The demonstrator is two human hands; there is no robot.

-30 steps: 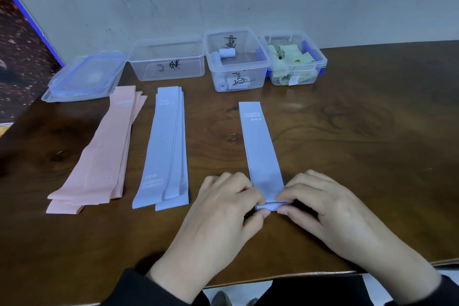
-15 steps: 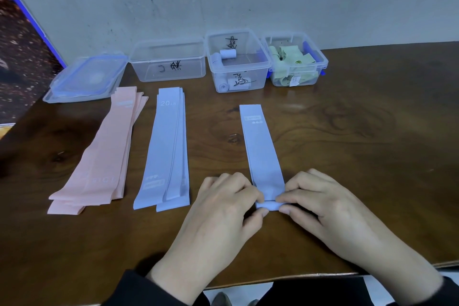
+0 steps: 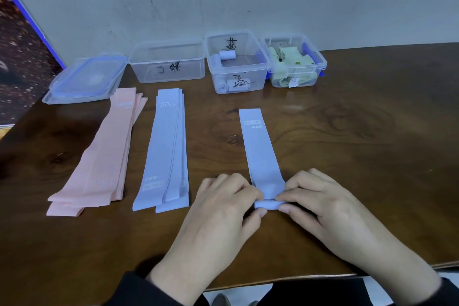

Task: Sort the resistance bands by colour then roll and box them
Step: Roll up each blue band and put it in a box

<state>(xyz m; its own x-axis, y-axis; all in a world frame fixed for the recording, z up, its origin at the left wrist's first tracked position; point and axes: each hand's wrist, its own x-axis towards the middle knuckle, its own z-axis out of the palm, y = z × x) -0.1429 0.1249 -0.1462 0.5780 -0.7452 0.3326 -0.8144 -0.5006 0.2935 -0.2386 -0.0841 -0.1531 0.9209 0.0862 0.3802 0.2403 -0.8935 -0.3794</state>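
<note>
Both my hands are on the near end of one blue band point(image 3: 260, 154), laid flat and running straight away from me so it can roll up from my side. Left hand point(image 3: 221, 208) pinches the left end of the small roll point(image 3: 269, 204) between thumb and curled fingers; right hand point(image 3: 320, 204) pinches the right end the same way. I judge a grip at both ends keeps the roll square and tight. Only the first turn or so is made; most of the band is still flat beyond my fingers.

Left of my left hand lies the blue stack point(image 3: 165, 154), and further left the pink stack point(image 3: 99, 156). Sorting by colour looks done, and both stacks lie lengthwise, ready to pull over one at a time.

Far beyond my hands, against the wall, stand three tubs. The middle tub point(image 3: 237, 64) holds blue rolls, so I take it as this band's home. The right tub point(image 3: 294, 64) holds green bands, looking loosely rolled. The left tub point(image 3: 167, 62) looks empty, probably for pink. A lid point(image 3: 87, 79) lies at far left.

Hard to make out: my fingertips cover the roll's ends, so I can't tell how tight it is. Marker writing on the tubs is unreadable. The stack counts are unclear. The table's point(image 3: 372, 156) near edge hides my lap.
</note>
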